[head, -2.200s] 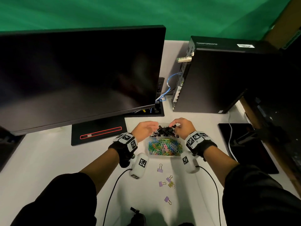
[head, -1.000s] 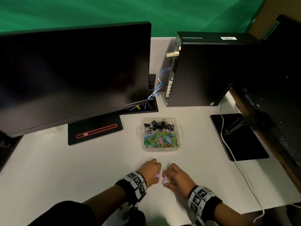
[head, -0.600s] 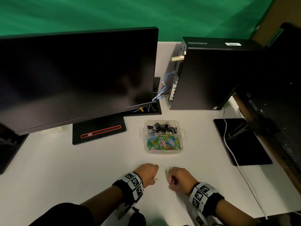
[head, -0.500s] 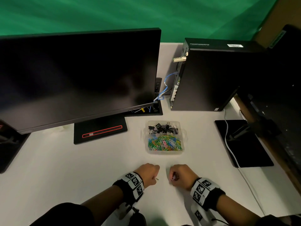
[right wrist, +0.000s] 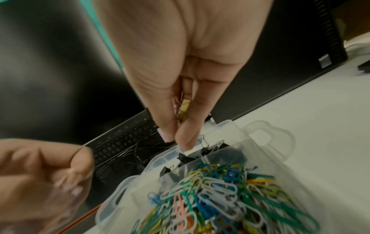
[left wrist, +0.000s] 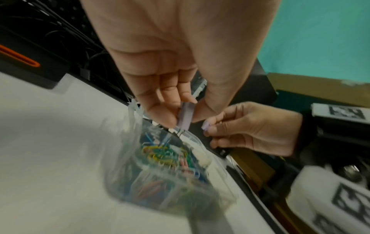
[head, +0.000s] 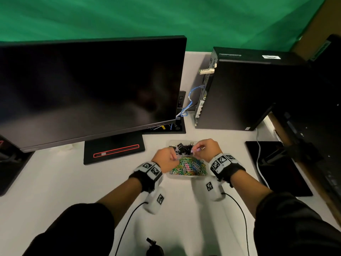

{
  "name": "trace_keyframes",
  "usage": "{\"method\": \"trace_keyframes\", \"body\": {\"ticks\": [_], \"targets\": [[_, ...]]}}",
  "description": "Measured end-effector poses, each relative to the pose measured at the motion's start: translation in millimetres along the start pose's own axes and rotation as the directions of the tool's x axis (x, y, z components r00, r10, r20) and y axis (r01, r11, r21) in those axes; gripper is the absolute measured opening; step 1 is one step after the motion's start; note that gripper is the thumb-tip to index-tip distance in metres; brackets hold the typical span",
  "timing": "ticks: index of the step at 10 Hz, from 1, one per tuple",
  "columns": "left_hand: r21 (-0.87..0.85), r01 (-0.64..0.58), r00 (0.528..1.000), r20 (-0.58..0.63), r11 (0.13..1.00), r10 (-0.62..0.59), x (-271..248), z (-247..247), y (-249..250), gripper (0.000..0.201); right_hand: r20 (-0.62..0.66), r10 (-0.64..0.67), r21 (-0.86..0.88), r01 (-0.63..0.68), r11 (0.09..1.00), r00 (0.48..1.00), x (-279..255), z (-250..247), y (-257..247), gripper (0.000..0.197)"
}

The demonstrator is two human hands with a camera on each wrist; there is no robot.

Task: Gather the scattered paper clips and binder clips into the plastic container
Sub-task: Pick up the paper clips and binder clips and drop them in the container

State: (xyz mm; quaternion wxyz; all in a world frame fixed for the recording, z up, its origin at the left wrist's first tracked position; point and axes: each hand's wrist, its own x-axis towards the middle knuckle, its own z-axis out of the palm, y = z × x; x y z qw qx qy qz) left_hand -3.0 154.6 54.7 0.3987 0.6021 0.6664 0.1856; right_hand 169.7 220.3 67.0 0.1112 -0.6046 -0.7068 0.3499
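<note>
A clear plastic container (head: 171, 174) sits on the white desk, its near compartment full of coloured paper clips (head: 188, 166) and its far compartment holding black binder clips (head: 182, 147). My left hand (head: 166, 159) hovers over the container's left edge and pinches a purple binder clip (left wrist: 186, 117). My right hand (head: 204, 148) hangs over the far compartment, pinching small binder clips, a gold one (right wrist: 183, 110) and a purple one (head: 197, 149). In the right wrist view the container (right wrist: 260, 134) lies just below my fingertips.
A large dark monitor (head: 88, 89) on a black stand (head: 114, 150) fills the left. A black computer tower (head: 243, 89) stands at the back right, a black pad (head: 276, 167) with a white cable lies to the right. Wrist-camera cables trail toward me.
Both hands have lifted from the near desk with clips in their fists and moved forward to the container, where they now hang over it.
</note>
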Motion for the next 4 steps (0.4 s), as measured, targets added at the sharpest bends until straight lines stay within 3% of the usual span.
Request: {"method": "trace_keyframes", "body": {"ticks": [2, 3, 4], "targets": [[-0.055, 0.057, 0.991, -0.115, 0.997, -0.063, 40.6, -15.7, 15.2, 0.012, -0.024, 0.046, 0.006, -0.046, 0.999, 0.999, 17.7, 2.8, 1.3, 0.030], [-0.066, 0.054, 0.995, -0.085, 0.996, -0.059, 54.4, -12.5, 9.9, 0.024, -0.029, 0.047, -0.017, -0.047, 0.999, 0.998, 19.4, 2.6, 6.3, 0.039], [-0.195, 0.047, 0.997, -0.052, 0.980, -0.058, 59.8, -7.5, -3.7, 0.030, -0.055, 0.040, 0.036, -0.038, 0.999, 0.998, 15.6, 2.0, 14.4, 0.041]]}}
